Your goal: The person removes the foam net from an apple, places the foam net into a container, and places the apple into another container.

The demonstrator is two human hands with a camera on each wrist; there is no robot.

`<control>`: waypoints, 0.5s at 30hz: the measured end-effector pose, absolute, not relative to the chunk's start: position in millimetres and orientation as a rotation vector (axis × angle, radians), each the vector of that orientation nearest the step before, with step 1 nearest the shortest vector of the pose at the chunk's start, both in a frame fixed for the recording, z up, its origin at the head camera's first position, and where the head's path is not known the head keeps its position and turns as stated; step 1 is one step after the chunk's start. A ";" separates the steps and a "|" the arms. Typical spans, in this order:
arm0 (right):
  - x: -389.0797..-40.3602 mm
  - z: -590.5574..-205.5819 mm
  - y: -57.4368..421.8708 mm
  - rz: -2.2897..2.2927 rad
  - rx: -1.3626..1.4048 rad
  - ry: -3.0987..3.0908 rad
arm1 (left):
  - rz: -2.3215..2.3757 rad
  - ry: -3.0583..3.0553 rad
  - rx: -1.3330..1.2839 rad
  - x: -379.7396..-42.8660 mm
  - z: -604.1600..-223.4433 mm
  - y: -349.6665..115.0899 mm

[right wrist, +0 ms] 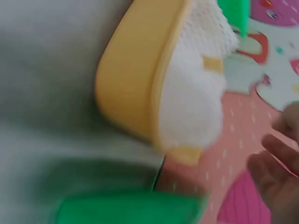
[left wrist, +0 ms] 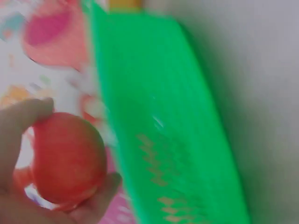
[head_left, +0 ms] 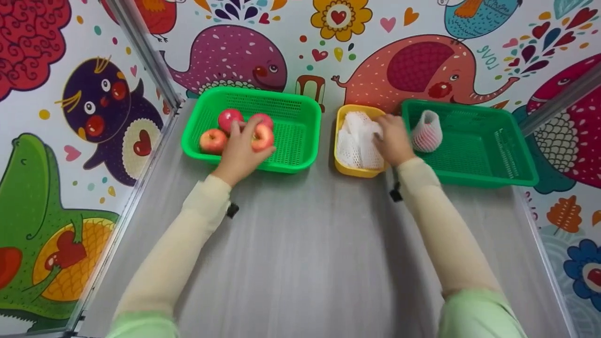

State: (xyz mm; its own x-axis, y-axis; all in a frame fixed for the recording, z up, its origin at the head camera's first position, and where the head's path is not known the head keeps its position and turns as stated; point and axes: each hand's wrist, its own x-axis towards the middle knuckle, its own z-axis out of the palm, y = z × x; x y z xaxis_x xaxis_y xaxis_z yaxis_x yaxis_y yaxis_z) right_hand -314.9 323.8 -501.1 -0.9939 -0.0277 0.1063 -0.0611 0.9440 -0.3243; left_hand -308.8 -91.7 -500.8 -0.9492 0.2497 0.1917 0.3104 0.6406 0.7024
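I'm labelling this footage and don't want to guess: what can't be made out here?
Head: how many white nets the yellow basket holds; they overlap.
Head: whatever lies behind the left hand, which covers it.
Head: whether the pink-striped net holds anything; its wall hides the inside.
Left wrist: fine detail of the bright green basket; blur.
Right wrist: the rest of the right hand; right edge.

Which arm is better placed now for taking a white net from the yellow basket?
Probably the right one: the right grip is at the yellow basket, beside the white nets, and looks free. The left grip holds an apple at the left green basket.
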 end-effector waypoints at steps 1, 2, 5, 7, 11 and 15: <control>-324.7 -504.7 321.4 0.412 0.114 -3.062 | -1.249 -2.711 -0.545 -282.0 -482.7 -83.7; -336.6 -508.3 314.4 0.294 0.165 -3.134 | -1.287 -2.651 -0.607 -255.2 -470.7 -84.6; -359.9 -514.5 303.0 -0.097 0.317 -3.270 | -1.288 -2.592 -0.760 -191.2 -463.5 -92.5; -362.6 -511.7 303.3 -0.242 0.419 -3.294 | -1.261 -2.627 -0.827 -159.7 -474.1 -100.0; -339.4 -481.1 311.1 -0.055 0.562 -3.257 | -1.256 -2.710 -0.850 -112.0 -496.1 -104.9; -282.9 -439.4 314.4 0.315 0.618 -3.007 | -1.295 -2.701 -0.843 -83.0 -507.5 -82.7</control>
